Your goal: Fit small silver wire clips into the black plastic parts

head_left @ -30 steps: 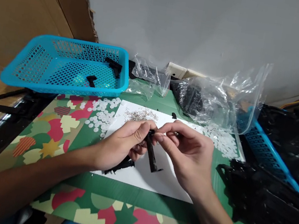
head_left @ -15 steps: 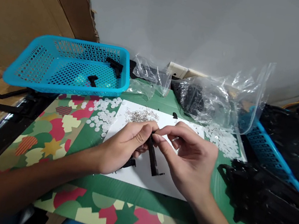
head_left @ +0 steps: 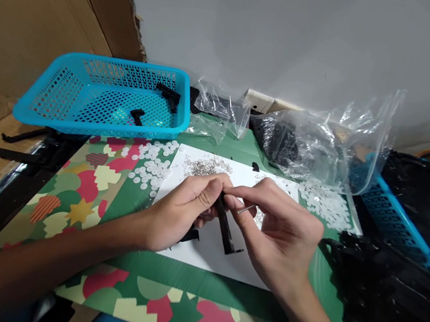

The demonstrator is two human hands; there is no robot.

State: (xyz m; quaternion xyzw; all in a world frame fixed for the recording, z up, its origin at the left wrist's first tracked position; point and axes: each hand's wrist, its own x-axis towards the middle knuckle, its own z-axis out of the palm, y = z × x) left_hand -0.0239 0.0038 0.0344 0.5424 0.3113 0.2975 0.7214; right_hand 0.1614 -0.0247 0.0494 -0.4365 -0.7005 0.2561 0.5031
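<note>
My left hand (head_left: 185, 211) is closed around the top of a narrow black plastic part (head_left: 225, 231) that hangs down over a white sheet (head_left: 220, 250). My right hand (head_left: 280, 235) pinches at the same top end with thumb and forefinger, and a thin metal pin (head_left: 247, 209) sticks out between its fingers. A second black piece (head_left: 190, 235) shows under my left palm. A heap of small metal springs (head_left: 206, 166) lies on the sheet just beyond my hands.
A blue basket (head_left: 63, 103) at the back left holds two black parts. White discs (head_left: 150, 164) lie scattered left of the sheet, more discs (head_left: 326, 201) on the right. Clear plastic bags (head_left: 317, 139) sit behind. Black parts (head_left: 384, 283) are piled at right, beside another blue basket (head_left: 390, 220).
Both hands and the black part have drifted slightly right and down in view as the camera shifted. The metal pin now shows between my right fingers.
</note>
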